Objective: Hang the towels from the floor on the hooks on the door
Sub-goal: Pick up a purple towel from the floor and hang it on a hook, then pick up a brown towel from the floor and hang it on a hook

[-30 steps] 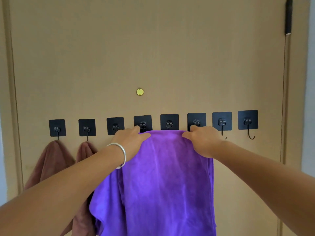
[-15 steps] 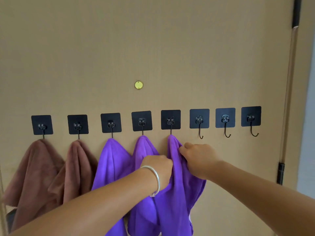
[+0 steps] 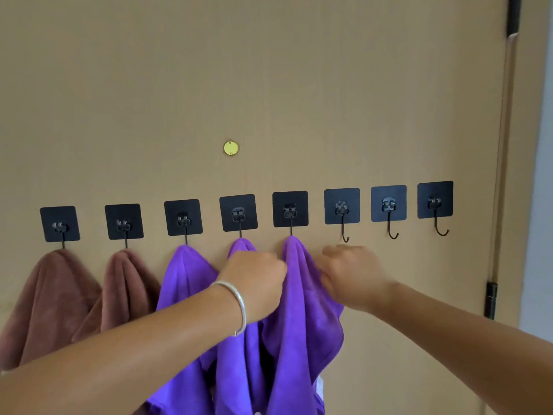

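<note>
**Operator:** I'm looking at a tan door (image 3: 269, 70) with eight black square hooks in a row. The two on the left each carry a brown towel (image 3: 51, 301), the second brown towel (image 3: 125, 292) hanging just beside the first.

**Partner:** And the purple one?

**Operator:** The purple towel (image 3: 302, 310) hangs from the third hook (image 3: 183, 217), the fourth hook (image 3: 238, 213) and the fifth hook (image 3: 290, 209), bunched into a peak under each. Whether that is one cloth or several, I cannot tell from here.

**Partner:** What are the hands doing?

**Operator:** My left hand (image 3: 254, 280) is curled and gripping the purple fabric between the fourth and fifth peaks, its knuckles toward me. A silver bracelet (image 3: 236, 304) sits on that wrist. My right hand (image 3: 350, 274) is at the right edge of the fold under the fifth hook. It is blurred, and its fingers (image 3: 332, 253) bend loosely toward the cloth, touching or almost touching it. Whether they actually pinch anything, I cannot tell.

**Partner:** Free hooks?

**Operator:** Three on the right hang bare: the sixth hook (image 3: 342, 206) just above my right hand, then the seventh hook (image 3: 388, 203) and the eighth hook (image 3: 435, 199).

**Partner:** Anything else on the door?

**Operator:** A small round brass disc (image 3: 231, 148) sits above the row near the middle. At the right edge there is a dark hinge (image 3: 491, 299), and a pale wall (image 3: 541, 205) beyond the frame.
</note>
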The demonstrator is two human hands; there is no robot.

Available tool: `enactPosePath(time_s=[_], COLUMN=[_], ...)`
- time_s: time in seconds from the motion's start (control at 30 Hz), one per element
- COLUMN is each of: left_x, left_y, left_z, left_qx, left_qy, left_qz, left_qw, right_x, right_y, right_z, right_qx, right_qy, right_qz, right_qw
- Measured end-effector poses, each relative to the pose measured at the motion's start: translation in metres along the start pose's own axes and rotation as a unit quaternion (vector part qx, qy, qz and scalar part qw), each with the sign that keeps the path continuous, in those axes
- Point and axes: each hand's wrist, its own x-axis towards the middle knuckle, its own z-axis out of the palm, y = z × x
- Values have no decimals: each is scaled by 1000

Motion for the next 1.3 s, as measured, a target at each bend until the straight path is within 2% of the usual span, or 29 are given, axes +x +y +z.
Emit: enactPosePath(time_s=[0.13,0.2,0.3,0.37,0.47,0.67,0.77,0.93,1.07,1.3], left_x=[21,32,50,65,86,113,108,85,51,-16], left_y=[-3,3,20,34,54,101,122,158,189,235], left_z=[-21,-15,-9,-6,-6,-25,-34,-58,-79,-145], left_qx=[-31,-45,-39,-36,-43,-126,-177,-246,-297,-351], left_qy=[185,221,216,215,225,253,271,299,308,335], left_qz=[-17,1,14,24,61,158,214,298,351,436], left_qw=[982,974,976,976,971,946,922,873,832,758], right_x=[-3,-13,-32,-48,-74,-129,-154,-197,-232,-299], right_y=[25,38,57,67,78,78,61,7,-37,-112], right_z=[-23,-29,-32,-34,-45,-90,-119,-170,-221,-317], right_qx=[33,29,-40,-74,-130,-241,-290,-347,-399,-474], right_qy=[95,155,196,168,87,-15,-59,-83,-124,-149], right_qz=[23,31,71,111,179,315,376,456,508,586], right_qw=[995,987,977,977,971,918,878,815,753,641])
